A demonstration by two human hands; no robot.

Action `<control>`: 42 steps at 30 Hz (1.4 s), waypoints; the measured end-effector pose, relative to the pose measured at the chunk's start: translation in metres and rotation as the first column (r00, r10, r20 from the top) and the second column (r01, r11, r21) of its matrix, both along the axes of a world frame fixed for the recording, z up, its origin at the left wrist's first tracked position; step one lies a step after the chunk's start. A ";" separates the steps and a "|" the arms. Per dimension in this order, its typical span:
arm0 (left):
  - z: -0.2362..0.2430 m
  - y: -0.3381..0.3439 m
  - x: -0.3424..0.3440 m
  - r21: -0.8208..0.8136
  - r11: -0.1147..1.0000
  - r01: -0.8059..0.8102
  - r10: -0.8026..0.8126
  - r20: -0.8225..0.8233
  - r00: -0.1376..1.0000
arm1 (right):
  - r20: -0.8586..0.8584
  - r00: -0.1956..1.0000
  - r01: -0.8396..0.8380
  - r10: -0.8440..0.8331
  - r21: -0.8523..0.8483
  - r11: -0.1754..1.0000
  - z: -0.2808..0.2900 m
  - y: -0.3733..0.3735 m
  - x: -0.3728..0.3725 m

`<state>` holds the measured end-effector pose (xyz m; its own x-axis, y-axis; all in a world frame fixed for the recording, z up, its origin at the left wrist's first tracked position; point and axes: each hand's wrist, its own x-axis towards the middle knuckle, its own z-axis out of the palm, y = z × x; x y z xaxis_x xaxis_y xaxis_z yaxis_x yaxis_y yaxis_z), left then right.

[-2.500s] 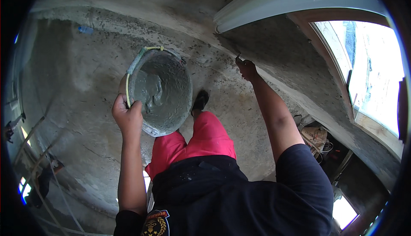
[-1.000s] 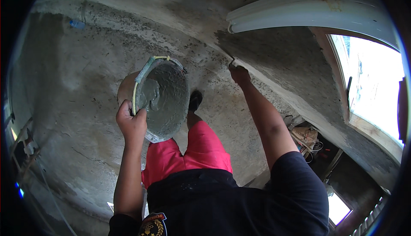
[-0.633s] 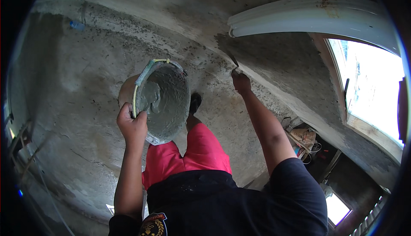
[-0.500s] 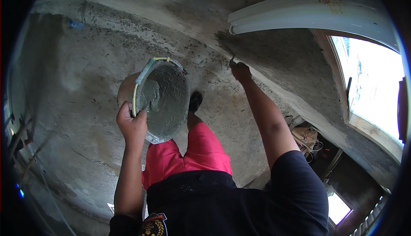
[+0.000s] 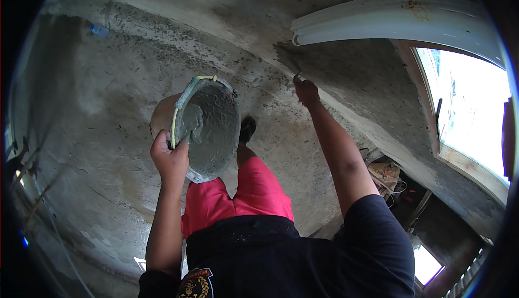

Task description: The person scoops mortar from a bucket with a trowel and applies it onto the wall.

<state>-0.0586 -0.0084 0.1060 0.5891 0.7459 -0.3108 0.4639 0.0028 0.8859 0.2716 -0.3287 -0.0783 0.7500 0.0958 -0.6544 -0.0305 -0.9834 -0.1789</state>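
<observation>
A bucket of wet grey mortar hangs tilted in front of my legs, its open mouth turned toward the right. My left hand is closed on the bucket's near left rim, beside the yellow and green handle. Stretched out toward the wall, my right hand is wrapped round what looks like a trowel. Only its thin metal neck shows clearly; the blade is hard to tell from the dark wall surface. Apart from the bucket, this hand is close to the wall's lower part.
A rough grey wall runs along the right, with a bright window opening and a long white panel above. A torn paper bag and cables lie at lower right. A blue plastic bottle lies far left on the concrete floor.
My right hand has moved very slightly right and down along the wall. The bucket and left hand sit slightly lower and to the right in the view, still gripped.
</observation>
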 end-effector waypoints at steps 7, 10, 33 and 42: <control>0.007 -0.003 0.006 -0.031 0.999 -0.016 0.017 0.025 1.000 | 0.011 0.982 0.189 -0.189 -0.023 0.982 -0.004 -0.023 -0.020; 0.009 -0.002 0.006 -0.005 1.000 -0.002 0.002 0.023 1.000 | 0.233 0.971 -0.058 0.047 0.041 0.997 -0.011 -0.018 -0.025; 0.139 0.010 0.067 0.184 0.962 0.202 -0.221 0.088 0.971 | 0.018 0.992 0.091 -0.128 0.598 0.796 0.221 -0.099 -0.198; 0.243 0.001 0.069 0.302 0.902 0.308 -0.350 0.097 0.932 | 0.521 0.813 -0.506 0.259 0.415 0.756 0.353 -0.039 -0.195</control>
<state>0.0108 -0.0074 0.3488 0.8386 0.5446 -0.0124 0.2615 -0.3825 0.8862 0.0764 -0.3681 0.2744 0.7490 0.6601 -0.0576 0.5245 -0.6438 -0.5572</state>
